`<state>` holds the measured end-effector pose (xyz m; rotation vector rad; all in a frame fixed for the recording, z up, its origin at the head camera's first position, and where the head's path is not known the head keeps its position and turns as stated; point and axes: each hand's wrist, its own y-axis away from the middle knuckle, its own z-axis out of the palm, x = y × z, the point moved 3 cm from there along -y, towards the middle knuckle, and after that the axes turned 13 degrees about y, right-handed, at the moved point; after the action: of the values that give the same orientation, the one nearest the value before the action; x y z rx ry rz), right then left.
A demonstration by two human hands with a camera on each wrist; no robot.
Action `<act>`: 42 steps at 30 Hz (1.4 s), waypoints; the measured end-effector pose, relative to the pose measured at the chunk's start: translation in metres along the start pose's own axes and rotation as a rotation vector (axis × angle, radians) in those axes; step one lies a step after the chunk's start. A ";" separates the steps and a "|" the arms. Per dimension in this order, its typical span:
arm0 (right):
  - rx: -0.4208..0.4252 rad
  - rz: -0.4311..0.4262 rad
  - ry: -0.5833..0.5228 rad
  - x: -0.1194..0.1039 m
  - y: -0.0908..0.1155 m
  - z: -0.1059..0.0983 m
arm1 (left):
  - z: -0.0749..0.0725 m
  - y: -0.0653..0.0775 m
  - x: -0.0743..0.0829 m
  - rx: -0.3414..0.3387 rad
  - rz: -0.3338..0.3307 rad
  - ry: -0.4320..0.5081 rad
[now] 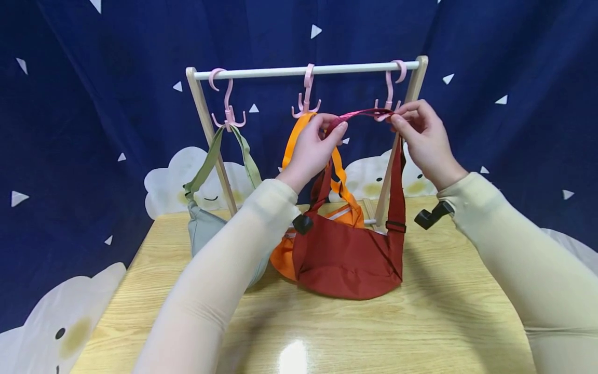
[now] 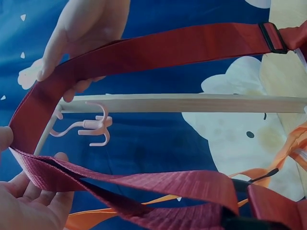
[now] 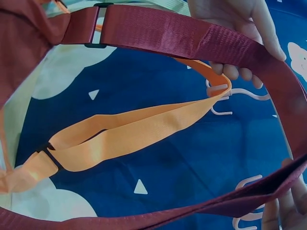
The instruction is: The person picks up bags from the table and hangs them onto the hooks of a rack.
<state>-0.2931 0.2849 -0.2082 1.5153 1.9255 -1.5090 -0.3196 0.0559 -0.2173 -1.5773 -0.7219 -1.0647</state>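
Observation:
A dark red bag (image 1: 348,257) hangs by its strap (image 1: 397,182) between my two hands, its lower edge close to the tabletop. My left hand (image 1: 315,145) pinches the strap on the left side; my right hand (image 1: 422,137) pinches it on the right, with a short stretch spanning between them. Behind that stretch is the right pink hook (image 1: 389,93), partly covered by the strap and fingers. In the left wrist view this hook (image 2: 98,124) shows apart from the strap (image 2: 158,50). An orange bag (image 1: 282,259) hangs behind, from the middle pink hook (image 1: 306,98).
A rack with a white bar (image 1: 266,72) and wooden legs (image 1: 205,114) stands on the wooden table (image 1: 448,311). From the left pink hook (image 1: 229,114) hangs a grey-green bag (image 1: 203,228), partly behind my left arm. A dark blue curtain (image 1: 117,67) backs the scene.

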 end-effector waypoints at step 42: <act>0.067 0.139 0.090 0.009 -0.017 0.006 | 0.020 -0.025 -0.006 0.099 -0.147 -0.042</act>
<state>-0.3127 0.2865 -0.2074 1.7357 1.7913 -1.4829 -0.3384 0.0823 -0.2134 -1.4832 -0.9175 -1.0879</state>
